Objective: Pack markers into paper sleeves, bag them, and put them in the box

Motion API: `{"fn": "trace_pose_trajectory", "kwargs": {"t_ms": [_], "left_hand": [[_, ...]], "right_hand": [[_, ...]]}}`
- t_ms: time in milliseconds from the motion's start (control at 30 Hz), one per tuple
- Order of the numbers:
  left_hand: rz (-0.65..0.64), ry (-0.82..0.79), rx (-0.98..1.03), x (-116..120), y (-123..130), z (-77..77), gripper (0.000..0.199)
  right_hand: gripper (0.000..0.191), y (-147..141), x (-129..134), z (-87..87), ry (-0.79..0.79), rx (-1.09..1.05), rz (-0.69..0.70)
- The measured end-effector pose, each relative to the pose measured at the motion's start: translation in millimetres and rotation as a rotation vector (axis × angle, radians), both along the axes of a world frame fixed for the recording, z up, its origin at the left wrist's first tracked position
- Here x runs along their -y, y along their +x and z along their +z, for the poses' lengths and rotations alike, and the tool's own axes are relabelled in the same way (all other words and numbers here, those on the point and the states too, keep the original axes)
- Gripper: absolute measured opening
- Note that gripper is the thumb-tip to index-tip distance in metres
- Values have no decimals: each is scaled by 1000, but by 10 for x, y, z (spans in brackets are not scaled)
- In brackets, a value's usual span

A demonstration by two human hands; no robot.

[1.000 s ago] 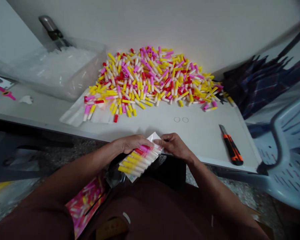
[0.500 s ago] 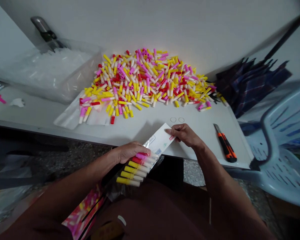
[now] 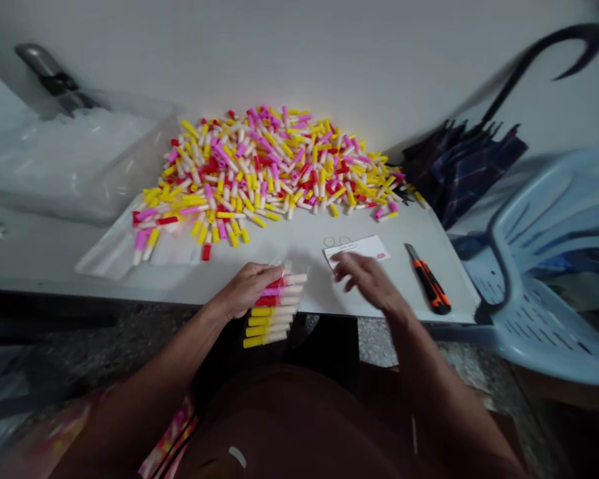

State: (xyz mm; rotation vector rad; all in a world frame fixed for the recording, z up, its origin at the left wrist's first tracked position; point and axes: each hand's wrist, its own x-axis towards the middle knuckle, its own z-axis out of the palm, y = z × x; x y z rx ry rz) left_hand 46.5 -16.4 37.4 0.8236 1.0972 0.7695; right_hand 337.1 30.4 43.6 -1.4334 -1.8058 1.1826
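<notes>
Clock: twelve points away from the wearer, toward the wall.
Left hand: the bare left hand (image 3: 249, 287) is closed, thumb on top, pinching one side of a clear plastic film packet holding a row of red, pink and yellow tubes with white ends (image 3: 274, 311).
Packet: at the left hand's four o'clock, held over the near edge of the white tabletop (image 3: 307, 229), its tubes side by side.
Right hand: the bare right hand (image 3: 362, 273) is loosely curled, blurred, with no object visible in its grasp.
Card: a white rectangular card with small print and a red mark (image 3: 367, 249) lies on the tabletop at the right hand's twelve o'clock, just beside two drawn circles (image 3: 338, 240). The fingers overlap its near end in view; whether they touch it, I cannot tell.
Step in hand: judged from the poses, the left hand is steadying the packet while the right works by the card, packet and card being apart.
Next move calls for: any lift of the card would need fingertips under its thin edge; any handling of the packet, a light pinch on the slippery film.
Loose tubes: the large heap of yellow, pink, red and white plastic tubes (image 3: 274, 166) sits at the packet's twelve o'clock.
Knife: the orange-and-black utility knife (image 3: 428, 279), blade showing, lies at the right hand's three o'clock.
</notes>
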Motion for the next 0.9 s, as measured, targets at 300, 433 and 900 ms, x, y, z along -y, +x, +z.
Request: {"fn": "trace_pose_trajectory", "kwargs": {"t_ms": [300,433,900], "left_hand": [[-263,491,-284,-155,475,80,57],[-276,607,-263,-157,869,64,57],[-711,689,219,423,2720,-20,41]], "right_hand": [[42,-214,507,-52,-279,-456,33],[44,122,760,49,-119,-373,-133],[35,1463,2864,1132,440,477,-1049]]}}
